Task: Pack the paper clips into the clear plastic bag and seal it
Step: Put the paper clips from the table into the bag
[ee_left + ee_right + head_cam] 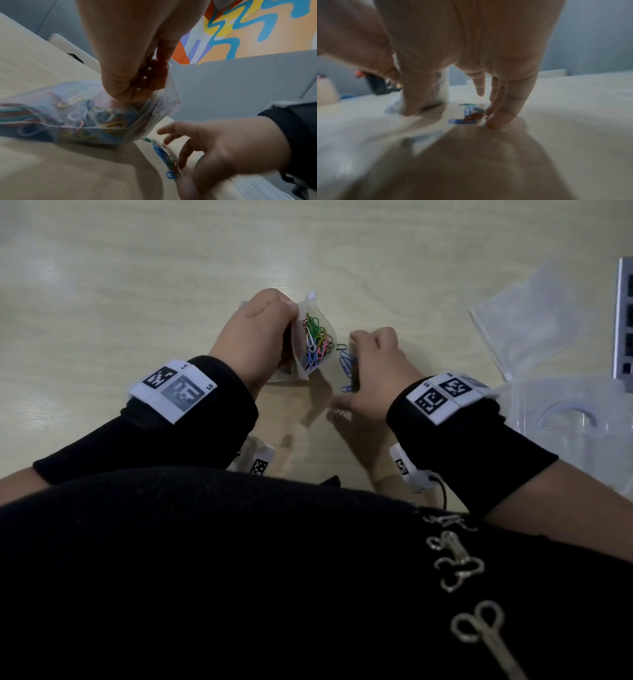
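My left hand (263, 333) holds a small clear zip bag (317, 337) upright on the table, pinching one side of its mouth (164, 86). The bag is partly filled with coloured paper clips (77, 119). Just right of it, a few loose clips (346, 364), mostly blue with one green, lie on the wood. My right hand (371, 361) stands over them with its thumb spread away. Its fingertips (494, 121) touch the table beside the blue clips (471, 111) and hold nothing.
Spare clear zip bags (527, 320) lie at the right of the pale wooden table (137, 285). A clear plastic box (565, 412) sits in front of them, and a grey device (625, 320) is at the right edge. Grey partition panels (240, 83) stand beyond the table.
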`<action>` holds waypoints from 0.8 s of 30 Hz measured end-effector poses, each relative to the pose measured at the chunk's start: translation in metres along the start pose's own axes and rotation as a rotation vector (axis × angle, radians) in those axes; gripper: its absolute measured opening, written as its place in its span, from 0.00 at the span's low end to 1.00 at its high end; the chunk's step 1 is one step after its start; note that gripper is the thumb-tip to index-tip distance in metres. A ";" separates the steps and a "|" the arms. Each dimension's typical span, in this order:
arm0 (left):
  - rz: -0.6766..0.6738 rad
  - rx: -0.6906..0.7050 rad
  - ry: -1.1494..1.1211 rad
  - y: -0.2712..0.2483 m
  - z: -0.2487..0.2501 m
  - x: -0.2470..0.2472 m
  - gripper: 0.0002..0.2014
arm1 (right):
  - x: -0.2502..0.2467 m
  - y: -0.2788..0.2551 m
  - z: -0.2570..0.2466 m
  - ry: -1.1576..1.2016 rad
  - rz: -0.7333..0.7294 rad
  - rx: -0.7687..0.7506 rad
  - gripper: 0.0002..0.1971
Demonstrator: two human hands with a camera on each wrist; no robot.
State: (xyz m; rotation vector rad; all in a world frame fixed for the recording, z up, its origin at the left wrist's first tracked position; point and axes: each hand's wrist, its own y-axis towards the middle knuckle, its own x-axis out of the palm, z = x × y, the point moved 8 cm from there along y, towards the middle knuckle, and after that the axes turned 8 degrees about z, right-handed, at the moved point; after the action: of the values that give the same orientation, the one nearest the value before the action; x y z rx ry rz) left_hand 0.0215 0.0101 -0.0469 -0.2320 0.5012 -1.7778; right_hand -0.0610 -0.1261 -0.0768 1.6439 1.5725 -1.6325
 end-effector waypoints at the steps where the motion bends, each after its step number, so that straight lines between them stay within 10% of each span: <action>1: -0.002 -0.001 -0.001 0.000 -0.001 0.000 0.05 | 0.004 -0.003 -0.005 -0.063 -0.014 -0.077 0.52; 11: -0.015 0.010 -0.008 0.000 0.001 0.001 0.05 | 0.008 -0.004 -0.010 -0.197 0.033 -0.354 0.15; 24: -0.018 0.021 0.013 0.002 0.000 0.002 0.06 | 0.005 0.019 -0.003 -0.256 -0.033 -0.166 0.12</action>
State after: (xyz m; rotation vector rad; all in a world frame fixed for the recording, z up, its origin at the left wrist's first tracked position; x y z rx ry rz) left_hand 0.0228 0.0080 -0.0475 -0.2110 0.4904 -1.8023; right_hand -0.0452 -0.1279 -0.0882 1.2764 1.5634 -1.6070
